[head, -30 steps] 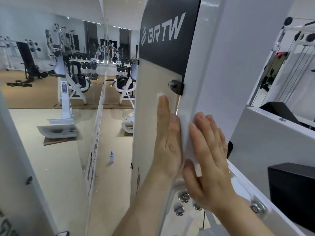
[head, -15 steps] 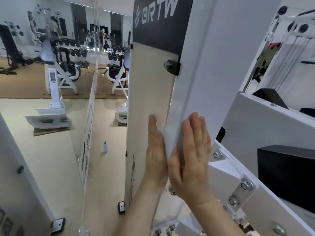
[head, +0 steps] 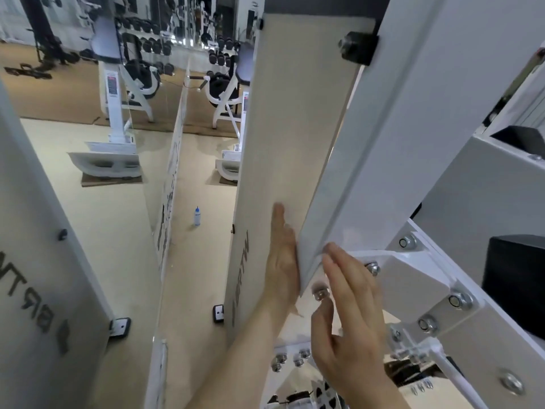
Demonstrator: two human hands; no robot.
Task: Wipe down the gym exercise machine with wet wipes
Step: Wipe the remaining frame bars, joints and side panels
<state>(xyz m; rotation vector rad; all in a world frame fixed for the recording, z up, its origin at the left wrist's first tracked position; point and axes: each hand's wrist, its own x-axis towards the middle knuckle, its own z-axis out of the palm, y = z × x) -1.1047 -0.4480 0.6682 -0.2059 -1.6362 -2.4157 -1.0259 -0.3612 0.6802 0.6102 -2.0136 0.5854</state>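
The white upright [head: 383,149] of the exercise machine slants down through the middle, with a frosted panel [head: 295,128] bolted beside it. My left hand [head: 281,261] lies flat against that panel, tucked behind the upright's lower edge. A small pale corner of the wet wipe [head: 296,312] sticks out below its palm; the rest is hidden. My right hand [head: 351,314] hovers just under the upright's bottom end with fingers spread, close to a bolt [head: 321,292], and nothing shows in it.
Bolted white brackets [head: 442,293] and a black block [head: 516,278] sit to the right. Another frosted panel [head: 38,231] stands at the left, with a narrow floor aisle between. A small bottle [head: 197,215] stands on the floor. Benches and dumbbell racks fill the back.
Both hands have slid down the upright and panel, from near the black bolt cap to the bottom end. The right hand has come off the upright's face.
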